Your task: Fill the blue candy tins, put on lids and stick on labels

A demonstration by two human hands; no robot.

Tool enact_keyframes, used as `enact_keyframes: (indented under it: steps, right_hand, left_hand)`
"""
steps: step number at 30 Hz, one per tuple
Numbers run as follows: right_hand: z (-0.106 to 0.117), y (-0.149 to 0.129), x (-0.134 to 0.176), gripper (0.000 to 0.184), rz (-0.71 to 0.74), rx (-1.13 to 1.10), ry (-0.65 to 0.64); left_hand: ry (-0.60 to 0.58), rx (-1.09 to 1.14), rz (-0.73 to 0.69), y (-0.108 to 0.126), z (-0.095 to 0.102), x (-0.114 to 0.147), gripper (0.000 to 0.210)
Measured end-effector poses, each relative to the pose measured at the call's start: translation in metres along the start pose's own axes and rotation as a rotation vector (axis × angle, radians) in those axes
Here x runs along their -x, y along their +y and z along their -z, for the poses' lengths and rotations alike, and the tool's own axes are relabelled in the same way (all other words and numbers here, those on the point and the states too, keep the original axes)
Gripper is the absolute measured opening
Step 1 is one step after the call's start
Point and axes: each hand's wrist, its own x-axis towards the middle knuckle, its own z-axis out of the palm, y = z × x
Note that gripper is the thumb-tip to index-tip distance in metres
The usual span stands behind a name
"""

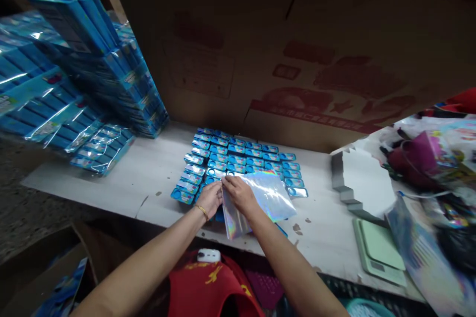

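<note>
A shiny, clear iridescent plastic bag (273,195) lies slanted over rows of small blue packs (217,157) on the white table. My left hand (210,199), with a gold bracelet at its wrist, is closed at the bag's left edge, fingertips pinched together. Beside it, my right hand (240,194) is bent over the same edge, its fingers closed on the film. The two hands nearly touch. Part of the blue rows is hidden beneath the bag and my hands.
A large brown carton (238,69) stands behind the rows. Wrapped blue boxes (122,84) are stacked at the left. On the right are white stepped pieces (366,181), a pale green scale (379,247) and more iridescent film (427,252). The table's front edge (148,219) runs below my arms.
</note>
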Motion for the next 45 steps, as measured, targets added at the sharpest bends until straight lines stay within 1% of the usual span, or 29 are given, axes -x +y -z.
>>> enact_keyframes:
  steps: [2,4,8,11,14,16,19,21,23,25,27,30,31,33,35,36,37,38,40,42,45]
  right_hand:
    - [-0.005,0.002,0.003,0.029,-0.015,-0.016,0.009]
    - [-0.005,0.001,0.004,0.027,-0.059,-0.045,0.005]
    - [0.001,-0.008,-0.001,0.023,-0.22,-0.148,0.023]
    - [0.007,-0.014,-0.006,0.025,-0.319,-0.171,0.056]
    - [0.009,-0.015,-0.013,0.03,-0.376,-0.121,0.053]
    - [0.006,-0.014,-0.016,0.033,-0.354,-0.061,-0.005]
    - [-0.005,-0.007,-0.015,0.033,-0.243,0.014,-0.084]
    - [-0.012,-0.003,-0.012,0.032,-0.176,0.038,-0.096]
    - [-0.012,-0.003,-0.01,0.029,-0.149,0.031,-0.094]
    - [0.0,-0.009,-0.01,0.024,-0.175,-0.017,-0.087]
    - [0.024,-0.02,-0.01,0.02,-0.262,-0.117,-0.048]
    - [0.068,-0.037,-0.008,0.017,-0.471,-0.368,0.03]
    - [0.08,-0.04,-0.007,0.016,-0.548,-0.461,0.044]
    - [0.091,-0.046,-0.006,0.016,-0.705,-0.655,0.059]
    - [0.085,-0.049,-0.006,0.017,-0.861,-0.86,0.075]
    - [0.078,-0.05,-0.007,0.018,-0.939,-0.959,0.091]
    - [0.069,-0.053,-0.008,0.019,-1.011,-1.047,0.109]
    - [0.059,-0.057,-0.009,0.021,-1.073,-1.12,0.128]
    - [0.04,-0.068,-0.012,0.023,-1.158,-1.22,0.166]
    - [0.024,-0.083,-0.016,0.026,-1.21,-1.285,0.179]
    - [0.0,-0.109,-0.021,0.029,-1.279,-1.318,0.181]
  left_hand:
    - [-0.008,0.036,0.024,0.001,0.006,-0.004,0.01]
    - [-0.023,0.041,0.044,0.002,0.01,-0.008,0.01]
    - [-0.053,0.012,0.088,0.006,0.015,-0.016,0.013]
    - [-0.056,0.008,0.105,0.007,0.017,-0.021,0.014]
    - [-0.082,0.005,0.113,0.008,0.016,-0.023,0.016]
    - [-0.098,0.008,0.117,0.009,0.015,-0.023,0.016]
    - [-0.093,0.015,0.126,0.011,0.014,-0.022,0.017]
    - [-0.083,0.004,0.131,0.011,0.014,-0.022,0.019]
    - [-0.065,-0.071,0.109,0.009,0.015,-0.025,0.019]
    - [-0.023,-0.227,0.036,0.007,0.017,-0.031,0.02]
    - [0.025,-0.388,-0.063,0.007,0.02,-0.04,0.02]
    - [0.069,-0.502,-0.16,0.013,0.024,-0.052,0.015]
    - [0.08,-0.526,-0.192,0.017,0.025,-0.054,0.012]
    - [0.092,-0.561,-0.296,0.026,0.026,-0.051,0.012]
    - [0.066,-0.561,-0.374,0.036,0.029,-0.037,0.023]
    - [0.027,-0.538,-0.362,0.041,0.031,-0.028,0.028]
    - [-0.027,-0.501,-0.314,0.047,0.034,-0.017,0.033]
    - [-0.087,-0.458,-0.237,0.051,0.038,-0.006,0.037]
    - [-0.168,-0.395,-0.106,0.06,0.05,0.015,0.041]
    - [-0.152,-0.393,-0.063,0.066,0.066,0.029,0.045]
    - [-0.044,-0.445,-0.06,0.075,0.094,0.039,0.043]
